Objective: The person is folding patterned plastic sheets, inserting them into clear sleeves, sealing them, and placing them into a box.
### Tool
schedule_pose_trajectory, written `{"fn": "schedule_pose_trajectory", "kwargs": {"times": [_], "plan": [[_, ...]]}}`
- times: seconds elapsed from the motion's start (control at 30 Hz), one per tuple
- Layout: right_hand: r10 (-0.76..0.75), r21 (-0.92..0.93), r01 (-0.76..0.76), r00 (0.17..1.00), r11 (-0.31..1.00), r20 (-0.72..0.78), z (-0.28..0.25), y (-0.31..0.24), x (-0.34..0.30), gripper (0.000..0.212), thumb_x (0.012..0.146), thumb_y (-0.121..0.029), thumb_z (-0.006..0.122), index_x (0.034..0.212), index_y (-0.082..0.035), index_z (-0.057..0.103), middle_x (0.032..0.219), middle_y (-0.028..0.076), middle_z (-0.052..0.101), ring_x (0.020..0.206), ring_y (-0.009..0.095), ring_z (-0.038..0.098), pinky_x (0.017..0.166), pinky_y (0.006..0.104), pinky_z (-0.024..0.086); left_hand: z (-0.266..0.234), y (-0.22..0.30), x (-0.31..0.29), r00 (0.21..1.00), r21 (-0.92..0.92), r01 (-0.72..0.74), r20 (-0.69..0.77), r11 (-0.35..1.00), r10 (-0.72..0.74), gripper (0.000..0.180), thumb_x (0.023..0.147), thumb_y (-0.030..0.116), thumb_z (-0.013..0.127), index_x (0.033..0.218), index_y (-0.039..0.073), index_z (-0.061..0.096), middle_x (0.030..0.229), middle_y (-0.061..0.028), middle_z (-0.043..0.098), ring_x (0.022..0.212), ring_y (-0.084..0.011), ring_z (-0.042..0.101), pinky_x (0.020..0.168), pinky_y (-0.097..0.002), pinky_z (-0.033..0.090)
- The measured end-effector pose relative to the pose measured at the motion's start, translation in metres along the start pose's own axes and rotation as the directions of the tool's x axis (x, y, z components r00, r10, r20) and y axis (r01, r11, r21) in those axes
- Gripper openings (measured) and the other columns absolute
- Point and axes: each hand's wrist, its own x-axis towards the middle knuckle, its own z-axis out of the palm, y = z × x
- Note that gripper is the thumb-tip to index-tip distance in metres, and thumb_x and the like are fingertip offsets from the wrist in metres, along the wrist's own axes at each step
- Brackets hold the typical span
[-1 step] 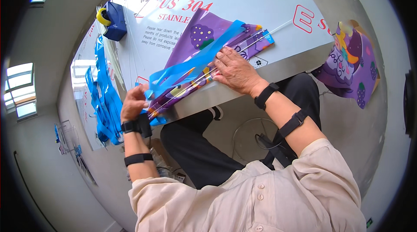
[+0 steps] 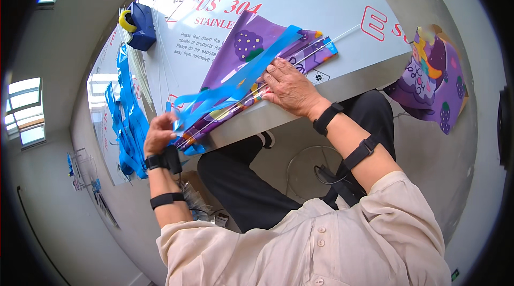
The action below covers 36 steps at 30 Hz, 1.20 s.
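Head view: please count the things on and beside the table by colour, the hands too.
Blue: 3, ribbon, ribbon pile, tape dispenser
Purple: 2, folded sheet, hanging sheet
Hands: 2, left hand, right hand
Total: 7

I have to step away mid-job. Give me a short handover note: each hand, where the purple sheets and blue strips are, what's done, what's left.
Left hand: pinching the near end of a blue strip at the table edge.
Right hand: flat on the purple sheets, pinning them with the thin white rods.
Spare blue strips lie in a pile at the table's left; tape dispenser at the far left corner. More purple printed material hangs to the right.
Done: strip laid diagonally across the sheets.
Left: cannot tell whether it is fastened; check before letting go.
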Motion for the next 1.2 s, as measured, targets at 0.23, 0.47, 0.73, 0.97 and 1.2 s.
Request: {"fn": "schedule_pose_trajectory", "kwargs": {"times": [0.23,0.47,0.73,0.97,1.2], "plan": [[-0.006,0.011,0.006,1.000,1.000,-0.012,-0.002,-0.005,0.004,0.050,0.083,-0.037,0.059,0.115,0.001,0.054,0.122,0.013,0.050,0.124,0.029,0.041,0.111,0.0390,0.025,-0.071,0.016,-0.050,0.802,0.779,0.594,-0.591,0.202,-0.079,0.014,0.071,0.012,0.068,0.074,0.000,0.062,0.070,-0.0107,0.063,0.064,-0.0201,0.059,0.059,-0.0319,0.046],[-0.012,0.064,0.013,1.000,0.998,-0.016,-0.003,0.001,0.001,0.051,0.081,-0.035,0.062,0.117,0.000,0.052,0.124,0.014,0.049,0.125,0.029,0.039,0.111,0.0397,0.025,0.162,0.063,0.121,0.939,0.712,-0.185,-0.075,0.678,0.335,0.021,0.085,0.017,0.062,0.085,-0.005,0.065,0.068,-0.0102,0.060,0.065,-0.0142,0.055,0.060,-0.0287,0.044],[-0.020,0.072,0.031,0.988,0.997,-0.152,0.000,0.000,0.002,0.056,0.079,-0.030,0.063,0.123,-0.001,0.047,0.122,0.014,0.049,0.123,0.029,0.039,0.109,0.0404,0.027,0.218,0.035,0.173,0.945,0.766,-0.009,-0.203,0.643,0.255,0.028,0.066,0.020,0.075,0.079,-0.002,0.064,0.073,-0.0141,0.062,0.069,-0.0233,0.061,0.064,-0.0361,0.049],[0.013,0.092,-0.007,0.998,0.996,-0.062,0.000,-0.002,0.001,0.051,0.081,-0.028,0.060,0.122,-0.002,0.047,0.124,0.014,0.046,0.121,0.028,0.042,0.109,0.0404,0.028,0.215,0.032,0.187,0.885,0.773,-0.066,-0.246,0.631,0.394,0.043,0.067,0.029,0.077,0.094,-0.001,0.063,0.084,-0.0158,0.065,0.081,-0.0310,0.062,0.076,-0.0427,0.048],[0.021,0.215,0.002,0.994,0.977,-0.108,-0.003,0.002,-0.004,0.053,0.078,-0.027,0.063,0.123,-0.002,0.048,0.129,0.014,0.044,0.126,0.029,0.036,0.112,0.0399,0.024,0.247,0.054,0.198,0.948,0.883,-0.048,-0.106,0.466,0.299,0.040,0.070,0.016,0.070,0.104,-0.002,0.059,0.090,-0.0198,0.065,0.093,-0.0374,0.060,0.082,-0.0462,0.046]]}}
